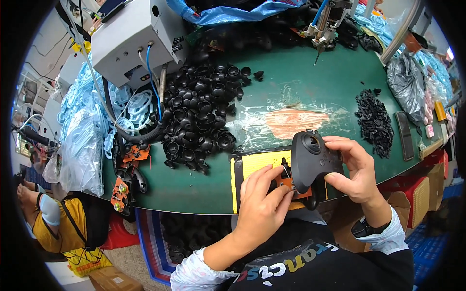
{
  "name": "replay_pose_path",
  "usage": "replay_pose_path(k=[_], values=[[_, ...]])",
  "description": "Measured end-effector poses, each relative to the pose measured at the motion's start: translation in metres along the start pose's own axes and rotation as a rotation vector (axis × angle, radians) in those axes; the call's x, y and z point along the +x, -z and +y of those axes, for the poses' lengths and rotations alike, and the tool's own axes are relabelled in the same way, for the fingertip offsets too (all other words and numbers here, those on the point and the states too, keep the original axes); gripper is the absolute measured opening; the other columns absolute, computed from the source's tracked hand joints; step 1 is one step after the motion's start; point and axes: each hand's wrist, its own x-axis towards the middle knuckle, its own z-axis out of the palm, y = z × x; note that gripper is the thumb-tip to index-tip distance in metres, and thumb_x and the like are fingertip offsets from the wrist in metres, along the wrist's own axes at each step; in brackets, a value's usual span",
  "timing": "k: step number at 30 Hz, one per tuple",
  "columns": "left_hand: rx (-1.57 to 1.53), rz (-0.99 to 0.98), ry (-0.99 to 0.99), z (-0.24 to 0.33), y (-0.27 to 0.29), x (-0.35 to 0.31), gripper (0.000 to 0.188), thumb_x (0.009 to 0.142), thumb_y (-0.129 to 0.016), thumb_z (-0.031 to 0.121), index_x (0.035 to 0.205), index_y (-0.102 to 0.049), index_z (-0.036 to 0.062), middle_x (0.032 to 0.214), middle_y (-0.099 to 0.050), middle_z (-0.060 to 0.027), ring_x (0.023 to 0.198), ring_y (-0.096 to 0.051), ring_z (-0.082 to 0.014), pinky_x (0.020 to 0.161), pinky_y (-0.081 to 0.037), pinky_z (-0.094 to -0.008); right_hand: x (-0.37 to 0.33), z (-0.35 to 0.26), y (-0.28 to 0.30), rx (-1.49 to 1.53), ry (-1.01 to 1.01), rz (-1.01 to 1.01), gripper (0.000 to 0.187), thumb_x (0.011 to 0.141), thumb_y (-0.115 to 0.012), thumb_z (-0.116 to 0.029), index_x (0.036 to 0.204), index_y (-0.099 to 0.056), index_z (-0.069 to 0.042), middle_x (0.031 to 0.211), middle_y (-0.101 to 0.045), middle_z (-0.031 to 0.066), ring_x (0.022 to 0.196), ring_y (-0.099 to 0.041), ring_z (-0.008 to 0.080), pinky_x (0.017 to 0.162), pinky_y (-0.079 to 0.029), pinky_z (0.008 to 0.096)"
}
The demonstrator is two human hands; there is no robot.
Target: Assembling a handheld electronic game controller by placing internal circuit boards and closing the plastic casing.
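Observation:
My right hand (357,169) grips the black upper shell (307,162) of a game controller by its right side, thumb below and fingers on top. The shell is tilted up over an orange circuit board (285,180), which sits in the controller's black lower half (313,200). My left hand (262,200) closes its fingers on the left side of that lower half, at the board's edge; its fingertips partly hide the board. Beneath both parts lies a yellow pad (248,164) with a dark edge, at the table's near edge.
Black cup-shaped parts (199,111) heap up left of centre beside a grey machine (138,41). Small black pieces (374,121) and a phone (404,136) lie right. Opened controllers with orange boards (121,191) rest at left. A screwdriver-like tool (318,41) hangs above the far side.

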Motion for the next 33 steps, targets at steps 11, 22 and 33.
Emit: replay_pose_path(k=[11,22,33], values=[[-0.024,-0.013,0.018,0.000,0.000,0.000,0.017,0.074,-0.075,0.006,0.090,-0.070,0.0029,0.109,-0.064,-0.0105,0.110,-0.058,-0.0335,0.093,-0.045,-0.0439,-0.001,-0.001,0.002,-0.035,0.046,-0.012,0.053,0.075,-0.080,-0.009,0.122,-0.056,0.002,0.132,-0.053,0.0180,0.121,-0.054,0.0238,0.103,-0.044,0.0346],[-0.274,0.060,0.261,-0.006,0.039,-0.011,0.042,0.088,-0.063,0.003,0.129,-0.052,-0.0017,0.132,-0.052,-0.0223,0.123,-0.051,-0.0372,0.104,-0.040,-0.0427,-0.002,-0.013,-0.017,-0.570,0.314,-0.081,0.054,0.065,-0.085,-0.017,0.113,-0.063,-0.003,0.121,-0.061,0.0196,0.108,-0.062,0.0356,0.093,-0.050,0.0413],[-0.205,-0.105,0.272,-0.007,0.032,-0.011,0.065,0.077,-0.081,0.012,0.133,-0.051,-0.0002,0.132,-0.051,-0.0190,0.119,-0.055,-0.0314,0.098,-0.046,-0.0387,-0.007,0.002,-0.043,-0.658,0.300,-0.210,0.055,0.067,-0.084,-0.023,0.114,-0.062,-0.005,0.125,-0.058,0.0179,0.107,-0.062,0.0354,0.089,-0.052,0.0410]])
